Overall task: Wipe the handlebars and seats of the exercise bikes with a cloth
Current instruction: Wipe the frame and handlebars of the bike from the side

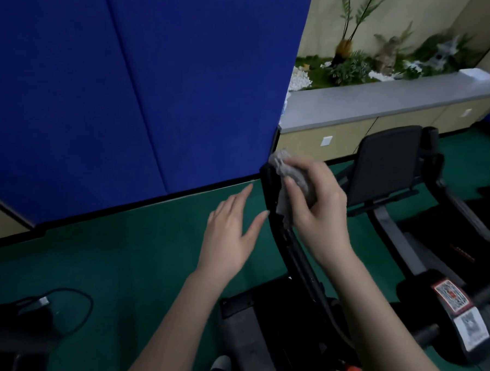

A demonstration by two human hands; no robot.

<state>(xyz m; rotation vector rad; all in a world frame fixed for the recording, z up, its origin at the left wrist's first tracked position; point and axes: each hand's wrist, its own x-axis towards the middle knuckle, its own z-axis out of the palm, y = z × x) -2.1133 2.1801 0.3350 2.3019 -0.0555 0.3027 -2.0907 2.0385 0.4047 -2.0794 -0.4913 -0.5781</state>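
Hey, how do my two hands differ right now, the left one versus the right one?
The right hand grips a grey cloth; the left hand holds nothing. The right hand's fingers are curled round the cloth; the left hand's fingers are straight and spread. The right hand presses the cloth against the near bike's black upright part; the left hand sits beside it, over the green floor. Both forearms are bare.

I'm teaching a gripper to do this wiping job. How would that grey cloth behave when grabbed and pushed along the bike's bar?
The grey cloth is probably floppy: it bunches in the right hand, and a loose end hangs down beside the black bar. It looks light, since curled fingers alone hold it. Pushed, it would likely crumple and drag rather than slide stiffly. The left hand hovers open nearby.
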